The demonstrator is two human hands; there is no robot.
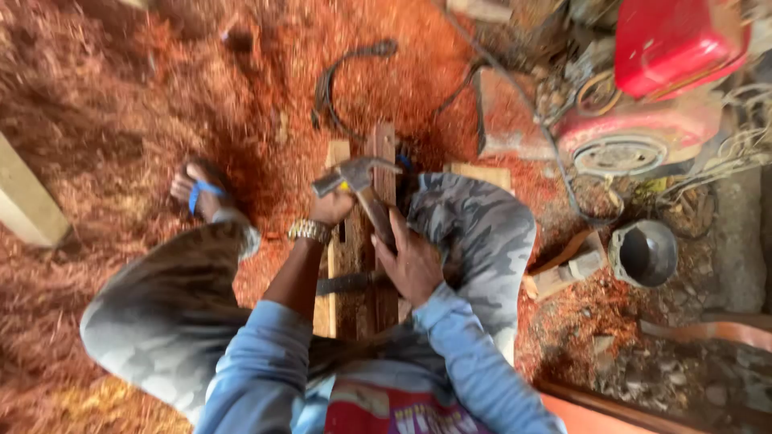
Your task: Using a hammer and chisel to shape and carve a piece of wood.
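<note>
- Pale timber beam [28, 201]: lies at the left edge on the sawdust floor [104, 96]; its lower end is cut off by the frame.
- Sandalled foot [197, 191]: blue strap, planted on the reddish shavings left of the work; the toes are blurred.
- Left hand [331, 207]: closed around the handle end of a claw hammer [358, 173]; a metal wristwatch [310, 231] sits on the wrist. The hammer head is above the upper end of the boards, motion-blurred, so contact with the wood cannot be determined.
- Wooden boards [384, 153]: a narrow dark strip and a paler plank lie side by side between the person's knees, running away from the body. Their near ends are hidden by the arms and sleeves.
- Right hand [414, 261]: fingers spread, pressed flat on the dark strip just below the hammer; it grips nothing.
- Curved dark cable [334, 80]: lies on the shavings beyond the boards.
- Metal cylinder [643, 253]: open-topped, grey, stands on the floor at right.
- Red machine [667, 48]: boxy red tank over a round grey housing, upper right; partly cut off by the frame. No label is legible.
- Printed panel [386, 414]: red with pale marks, on the garment at bottom centre; cut off.
</note>
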